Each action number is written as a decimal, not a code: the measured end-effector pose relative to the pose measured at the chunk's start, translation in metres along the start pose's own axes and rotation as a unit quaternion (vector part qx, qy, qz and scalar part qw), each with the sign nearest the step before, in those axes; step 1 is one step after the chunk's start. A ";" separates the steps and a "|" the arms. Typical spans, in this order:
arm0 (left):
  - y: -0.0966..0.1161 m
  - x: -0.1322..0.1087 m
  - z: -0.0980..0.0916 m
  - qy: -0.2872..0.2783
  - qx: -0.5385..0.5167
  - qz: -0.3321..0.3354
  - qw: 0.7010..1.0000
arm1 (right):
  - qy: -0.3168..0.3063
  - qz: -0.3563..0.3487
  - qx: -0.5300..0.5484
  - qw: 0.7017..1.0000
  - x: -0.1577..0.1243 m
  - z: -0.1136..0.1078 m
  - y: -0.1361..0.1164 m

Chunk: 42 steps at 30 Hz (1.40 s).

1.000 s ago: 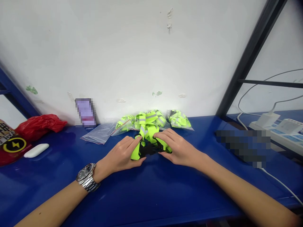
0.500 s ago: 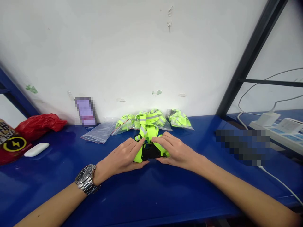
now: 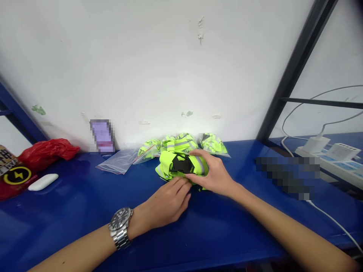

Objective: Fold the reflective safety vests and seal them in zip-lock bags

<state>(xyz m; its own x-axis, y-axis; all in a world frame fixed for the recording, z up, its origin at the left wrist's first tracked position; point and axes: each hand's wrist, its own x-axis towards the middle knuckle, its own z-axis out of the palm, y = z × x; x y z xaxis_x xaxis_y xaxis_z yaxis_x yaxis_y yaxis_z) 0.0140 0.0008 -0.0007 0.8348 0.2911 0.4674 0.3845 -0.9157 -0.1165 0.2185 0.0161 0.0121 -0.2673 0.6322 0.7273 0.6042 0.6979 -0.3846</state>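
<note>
1. Reflective strap bundle (image 3: 166, 161), lime with grey bands, sits at the centre of the frame on the blue table (image 3: 136, 245), its black buckle (image 3: 181, 164) facing up.
2. Right hand (image 3: 214, 173): thumb and forefinger are clamped on the bundle's right end. If that pinch eases, the folds would probably spring open, since I see nothing tied around them.
3. Left hand (image 3: 170, 198): fingers are bent in at the bundle's near edge, tips partly hidden; I cannot tell whether they grip. Weak support there could let the left side fan out.
4. Below the right thumb, a small bit of strap pokes out; it might snag or pull a layer loose.
5. Just behind, toward the wall, lie bagged bundles (image 3: 214, 144); a forward push could shove them, as the tabletop looks glossy.
</note>
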 end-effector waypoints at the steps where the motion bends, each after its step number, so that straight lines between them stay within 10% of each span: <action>1: -0.003 0.002 0.004 -0.005 -0.023 -0.043 0.999 | 0.005 0.001 0.009 1.000 0.001 -0.002 -0.001; 9: -0.027 0.018 0.001 0.123 -0.301 -0.265 0.908 | 0.017 0.012 0.045 0.999 0.004 -0.012 -0.002; 15: -0.025 0.058 -0.010 0.280 -0.702 -0.350 0.554 | 0.014 0.018 0.070 0.997 0.007 -0.013 -0.006; 19: -0.029 0.089 -0.011 0.358 -0.713 -0.410 0.442 | 0.025 0.021 -0.018 0.999 0.005 -0.010 -0.015; 22: -0.037 0.109 -0.015 0.408 -0.684 -0.436 0.419 | 0.097 -0.038 -0.053 0.993 -0.001 -0.004 -0.032; 26: -0.049 0.128 -0.028 0.427 -0.674 -0.433 0.419 | -0.044 0.027 0.148 0.988 -0.003 0.015 -0.050; 29: -0.047 0.134 -0.038 0.435 -0.676 -0.422 0.419 | -0.107 0.121 0.357 0.920 0.012 0.029 -0.047; 35: -0.031 0.122 -0.031 0.416 -0.653 -0.441 0.454 | 0.105 0.226 0.557 0.792 0.043 0.019 -0.018; 42: -0.038 0.070 -0.002 0.343 -0.608 -0.444 0.561 | 0.240 0.296 0.525 0.761 0.037 0.012 0.010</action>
<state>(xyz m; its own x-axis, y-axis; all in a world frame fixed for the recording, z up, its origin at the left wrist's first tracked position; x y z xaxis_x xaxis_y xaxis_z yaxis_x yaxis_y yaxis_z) 0.0569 0.0555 0.0380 0.0178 0.9894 0.1438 -0.3731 -0.1268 0.9191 0.2058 0.0504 0.0280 0.2758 0.9208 0.2759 -0.4894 0.3816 -0.7842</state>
